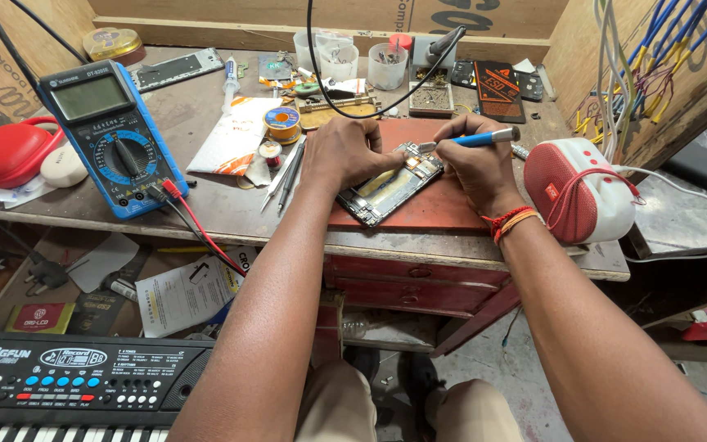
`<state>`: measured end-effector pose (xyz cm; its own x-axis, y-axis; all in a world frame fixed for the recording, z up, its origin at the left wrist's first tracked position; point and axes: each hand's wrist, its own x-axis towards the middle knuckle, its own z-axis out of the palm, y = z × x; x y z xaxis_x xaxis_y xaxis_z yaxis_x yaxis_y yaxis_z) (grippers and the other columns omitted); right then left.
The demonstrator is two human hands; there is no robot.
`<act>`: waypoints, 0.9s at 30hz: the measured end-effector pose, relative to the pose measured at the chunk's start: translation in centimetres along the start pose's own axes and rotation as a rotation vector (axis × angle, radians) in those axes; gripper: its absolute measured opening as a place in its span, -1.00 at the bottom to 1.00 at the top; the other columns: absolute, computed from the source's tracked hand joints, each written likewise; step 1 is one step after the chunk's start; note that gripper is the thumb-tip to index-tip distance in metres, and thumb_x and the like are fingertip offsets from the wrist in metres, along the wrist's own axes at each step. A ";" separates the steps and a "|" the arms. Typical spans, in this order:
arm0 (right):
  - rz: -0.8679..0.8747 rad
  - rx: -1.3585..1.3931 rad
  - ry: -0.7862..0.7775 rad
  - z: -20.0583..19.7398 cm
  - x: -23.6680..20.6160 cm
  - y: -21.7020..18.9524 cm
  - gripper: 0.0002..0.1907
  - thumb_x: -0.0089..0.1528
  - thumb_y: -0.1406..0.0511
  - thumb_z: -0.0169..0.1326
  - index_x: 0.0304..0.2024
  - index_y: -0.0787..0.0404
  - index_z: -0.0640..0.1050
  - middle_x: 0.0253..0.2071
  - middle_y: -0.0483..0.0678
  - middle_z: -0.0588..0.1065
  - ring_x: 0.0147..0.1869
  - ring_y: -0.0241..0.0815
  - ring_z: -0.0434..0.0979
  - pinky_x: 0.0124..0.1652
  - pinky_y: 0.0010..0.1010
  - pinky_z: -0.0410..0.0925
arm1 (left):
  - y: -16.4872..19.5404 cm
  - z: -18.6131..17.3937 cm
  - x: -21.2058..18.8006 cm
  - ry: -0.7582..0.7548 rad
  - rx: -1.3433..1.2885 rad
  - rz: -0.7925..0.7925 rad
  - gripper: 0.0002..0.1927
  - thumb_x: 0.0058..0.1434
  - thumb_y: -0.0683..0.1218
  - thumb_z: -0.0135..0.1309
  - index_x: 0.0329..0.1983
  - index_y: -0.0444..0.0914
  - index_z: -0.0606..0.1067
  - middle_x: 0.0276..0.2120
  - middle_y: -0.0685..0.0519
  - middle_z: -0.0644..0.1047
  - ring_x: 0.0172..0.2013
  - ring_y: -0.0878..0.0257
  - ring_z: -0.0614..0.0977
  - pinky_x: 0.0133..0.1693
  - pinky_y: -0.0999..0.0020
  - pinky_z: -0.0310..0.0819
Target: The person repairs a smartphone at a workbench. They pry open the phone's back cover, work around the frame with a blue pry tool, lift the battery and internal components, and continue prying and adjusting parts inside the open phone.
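An opened phone [386, 191] with its inner board showing lies slantwise on a red mat [443, 205] on the workbench. My left hand [345, 151] presses down on the phone's upper end and holds it still. My right hand [472, 168] grips a blue-handled soldering iron [476, 140] like a pen, its metal tip touching the top corner of the phone's board. A black cable runs up from the iron's area to the top of the view.
A blue multimeter [112, 135] with red and black leads stands at left, next to a red case [2, 155]. Tweezers [288, 172], solder spools [282, 123], plastic cups [337, 57] lie behind. A red and white speaker [578, 192] sits at right. A keyboard [67, 385] is below left.
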<state>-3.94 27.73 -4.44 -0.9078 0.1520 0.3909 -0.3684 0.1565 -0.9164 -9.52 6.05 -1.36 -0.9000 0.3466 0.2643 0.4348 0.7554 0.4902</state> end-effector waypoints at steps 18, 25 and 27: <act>0.056 0.100 0.036 -0.1 0.1 0.0 -0.97 0.14 0.46 0.16 -0.35 0.28 0.57 -0.49 -0.13 0.51 -0.54 -0.44 0.42 -0.51 -0.62 0.32 | 0.0 -0.1 -0.1 0.010 0.020 0.007 -0.48 -0.18 0.41 0.33 -0.56 -0.10 0.57 -0.58 0.10 0.60 -0.45 0.20 0.67 -0.35 0.21 0.52; 0.038 0.078 0.028 -0.1 -0.1 0.3 -0.98 0.16 0.45 0.17 -0.35 0.28 0.58 -0.48 -0.13 0.52 -0.53 -0.44 0.42 -0.51 -0.63 0.32 | 0.0 0.0 0.0 0.007 0.004 0.005 -0.50 -0.20 0.39 0.33 -0.58 -0.10 0.57 -0.59 0.10 0.61 -0.46 0.21 0.67 -0.37 0.21 0.52; 0.046 0.046 0.008 0.0 -0.1 0.2 -0.98 0.15 0.45 0.18 -0.36 0.28 0.58 -0.48 -0.14 0.51 -0.53 -0.45 0.42 -0.51 -0.63 0.29 | 0.0 0.0 -0.1 0.006 0.004 0.003 -0.50 -0.20 0.39 0.33 -0.58 -0.09 0.58 -0.59 0.10 0.60 -0.47 0.21 0.67 -0.37 0.21 0.52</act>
<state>-3.92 27.72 -4.69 -0.9222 0.1663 0.3492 -0.3357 0.1040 -0.9362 -9.45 6.03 -1.36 -0.8987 0.3450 0.2709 0.4370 0.7569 0.4859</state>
